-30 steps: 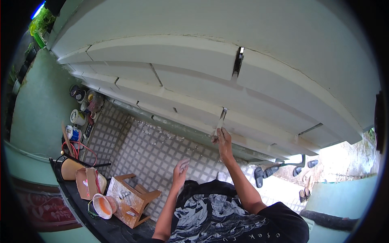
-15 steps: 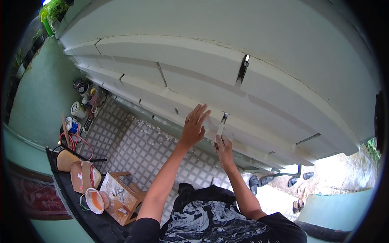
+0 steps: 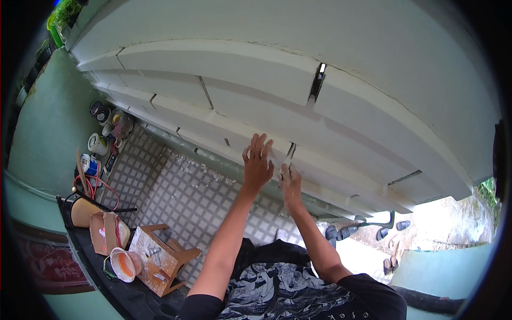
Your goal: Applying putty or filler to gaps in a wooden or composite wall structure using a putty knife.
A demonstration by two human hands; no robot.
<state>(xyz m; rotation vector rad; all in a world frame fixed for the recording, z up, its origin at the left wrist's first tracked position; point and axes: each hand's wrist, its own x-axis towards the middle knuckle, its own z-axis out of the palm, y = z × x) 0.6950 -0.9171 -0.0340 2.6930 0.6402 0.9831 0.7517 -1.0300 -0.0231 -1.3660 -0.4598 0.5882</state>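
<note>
Both arms raised to white stepped ceiling moulding [image 3: 256, 114]. Left hand [image 3: 257, 162] open, fingers spread, palm flat against moulding edge, gripping nothing. Right hand [image 3: 289, 178] closed around thin scraper-like tool [image 3: 288, 155], blade at dark gap just beside left hand. Below: tiled floor [image 3: 181, 194], wooden stool [image 3: 160, 258], paint cans [image 3: 98, 144].

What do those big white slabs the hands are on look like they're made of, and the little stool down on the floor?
The white slabs look like painted plaster or concrete moulding: matte, chalky, with hairline cracks and open gaps at the joints. The left hand lies flat on one, and the right hand is at a joint. The stool seems bare wood, pale and unvarnished, spattered white.
</note>
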